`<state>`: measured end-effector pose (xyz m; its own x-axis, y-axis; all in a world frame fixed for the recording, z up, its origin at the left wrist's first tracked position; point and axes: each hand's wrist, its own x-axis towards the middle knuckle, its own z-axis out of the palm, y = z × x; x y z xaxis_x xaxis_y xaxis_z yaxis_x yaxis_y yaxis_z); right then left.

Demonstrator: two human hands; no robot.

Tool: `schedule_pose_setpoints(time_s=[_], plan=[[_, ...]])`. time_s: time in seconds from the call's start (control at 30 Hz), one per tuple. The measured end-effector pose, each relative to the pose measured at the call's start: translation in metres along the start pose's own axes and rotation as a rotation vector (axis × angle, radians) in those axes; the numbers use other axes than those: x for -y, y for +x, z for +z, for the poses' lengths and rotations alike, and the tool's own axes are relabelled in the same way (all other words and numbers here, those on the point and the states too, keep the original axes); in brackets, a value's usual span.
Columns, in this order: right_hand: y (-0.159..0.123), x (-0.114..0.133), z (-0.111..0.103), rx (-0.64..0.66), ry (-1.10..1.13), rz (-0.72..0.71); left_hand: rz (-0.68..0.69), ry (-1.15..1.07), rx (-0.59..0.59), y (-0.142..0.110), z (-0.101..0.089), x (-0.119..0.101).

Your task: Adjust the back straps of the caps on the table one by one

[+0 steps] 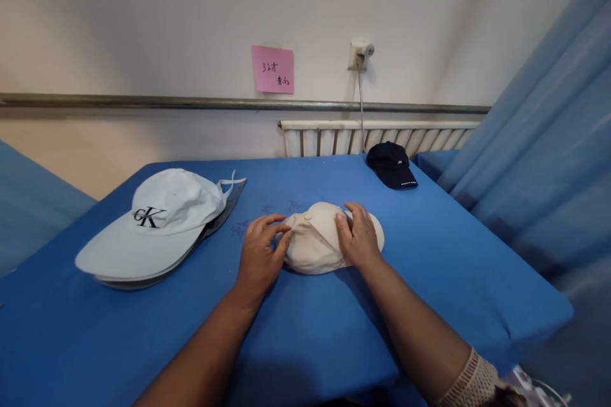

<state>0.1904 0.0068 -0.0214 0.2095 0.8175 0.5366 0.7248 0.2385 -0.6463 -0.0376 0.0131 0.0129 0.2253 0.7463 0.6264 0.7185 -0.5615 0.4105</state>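
A beige baseball cap [317, 245] lies crown up on the blue-covered table [296, 331], its brim pointing right. My left hand [261, 248] holds the left end of the crown, with curved fingers and the thumb at its edge. On the other side, my right hand [359, 235] grips the cap where crown meets brim, thumb on the near side of the crown and fingers toward the far side. Part of the brim is hidden behind that hand. The crown fabric looks slack and creased between both hands.
To the left, a white cap [176, 203] with black lettering rests on top of darker headwear. A navy cap [391, 164] sits at the back right corner. Behind are a metal rail [191, 102], a radiator [329, 140] and a plugged-in cord. Blue curtains [539, 127] hang at right.
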Motion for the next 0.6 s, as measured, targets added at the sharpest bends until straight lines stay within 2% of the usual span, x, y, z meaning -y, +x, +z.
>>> schedule_pose_setpoints(time_s=[0.1,0.17,0.23,0.33,0.4,0.47,0.6], plan=[[0.007,-0.010,0.000,0.029,0.031,0.110,-0.115,-0.110,-0.013,0.010,-0.005,0.013],[0.010,-0.016,0.000,0.056,0.074,0.175,-0.202,-0.184,0.044,0.021,-0.007,0.025],[0.012,-0.020,0.001,0.069,0.121,0.227,-0.203,-0.236,0.210,0.034,-0.008,0.035],[0.015,-0.026,0.001,0.060,0.194,0.269,-0.102,-0.294,0.467,0.050,-0.007,0.042],[0.016,-0.029,0.002,0.064,0.244,0.265,-0.015,-0.285,0.564,0.056,-0.005,0.040],[0.016,-0.032,0.004,0.079,0.278,0.247,0.041,-0.227,0.582,0.057,-0.004,0.035],[0.017,-0.034,0.008,0.088,0.328,0.253,0.037,-0.160,0.497,0.052,-0.013,0.024]])
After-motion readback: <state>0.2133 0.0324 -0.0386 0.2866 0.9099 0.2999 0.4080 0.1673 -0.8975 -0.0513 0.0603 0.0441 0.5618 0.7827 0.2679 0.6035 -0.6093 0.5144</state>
